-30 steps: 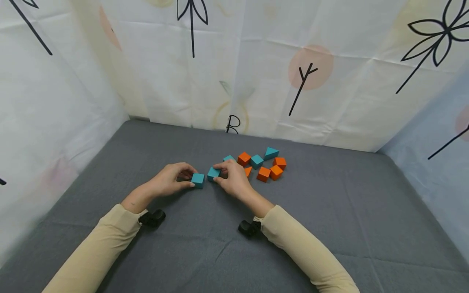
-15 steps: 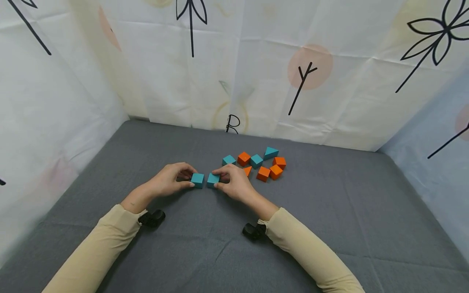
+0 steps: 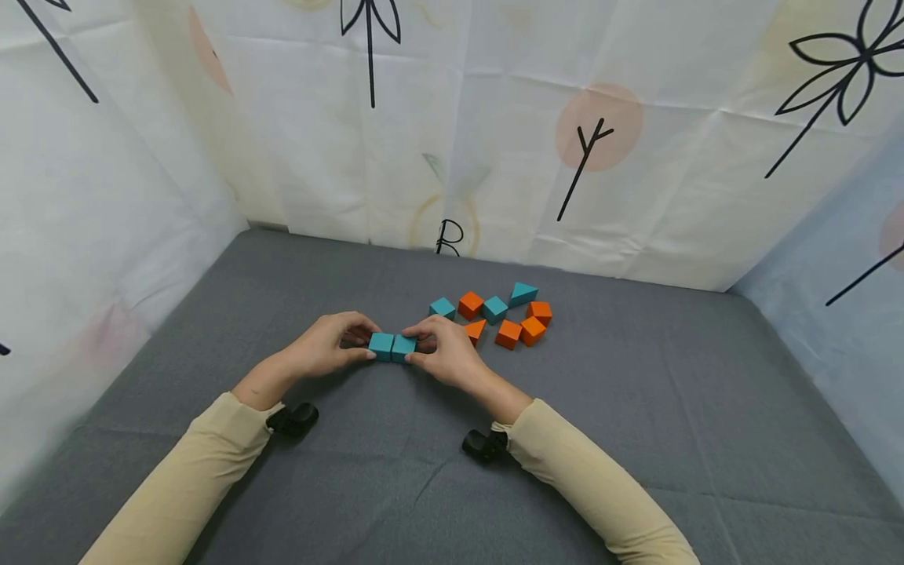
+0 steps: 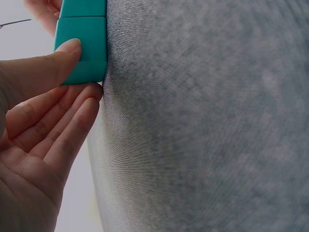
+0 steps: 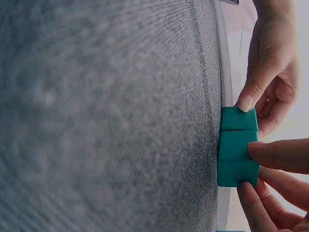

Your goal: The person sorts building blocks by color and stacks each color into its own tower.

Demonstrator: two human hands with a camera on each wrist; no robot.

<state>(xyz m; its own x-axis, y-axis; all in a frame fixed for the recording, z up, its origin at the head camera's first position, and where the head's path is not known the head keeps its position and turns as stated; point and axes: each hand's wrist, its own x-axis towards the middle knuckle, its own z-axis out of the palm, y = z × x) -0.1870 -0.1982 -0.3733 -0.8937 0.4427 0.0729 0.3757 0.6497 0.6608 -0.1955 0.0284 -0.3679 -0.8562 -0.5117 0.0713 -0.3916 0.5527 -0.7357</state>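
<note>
Two teal blocks sit side by side on the grey cloth, their facing sides meeting at a thin seam. My left hand (image 3: 326, 346) pinches the left teal block (image 3: 380, 346) between thumb and fingers. From the other side, my right hand (image 3: 452, 355) pinches the right teal block (image 3: 403, 350). In the left wrist view the left block (image 4: 87, 41) lies under the thumb, with the other block right against it. The right wrist view shows the right block (image 5: 236, 166) between thumb and fingers, with the left hand (image 5: 273, 63) at the far end of the pair.
Behind my right hand lies a loose cluster: teal cubes (image 3: 495, 309), orange cubes (image 3: 508, 335), an orange triangular block (image 3: 475, 332) and a teal triangular block (image 3: 523, 294). The grey cloth (image 3: 636, 408) covers the table. Patterned white curtains (image 3: 508, 141) stand behind and at both sides.
My right hand has brought its teal block down and left, closing the gap to the left block. The left hand has stayed in place.
</note>
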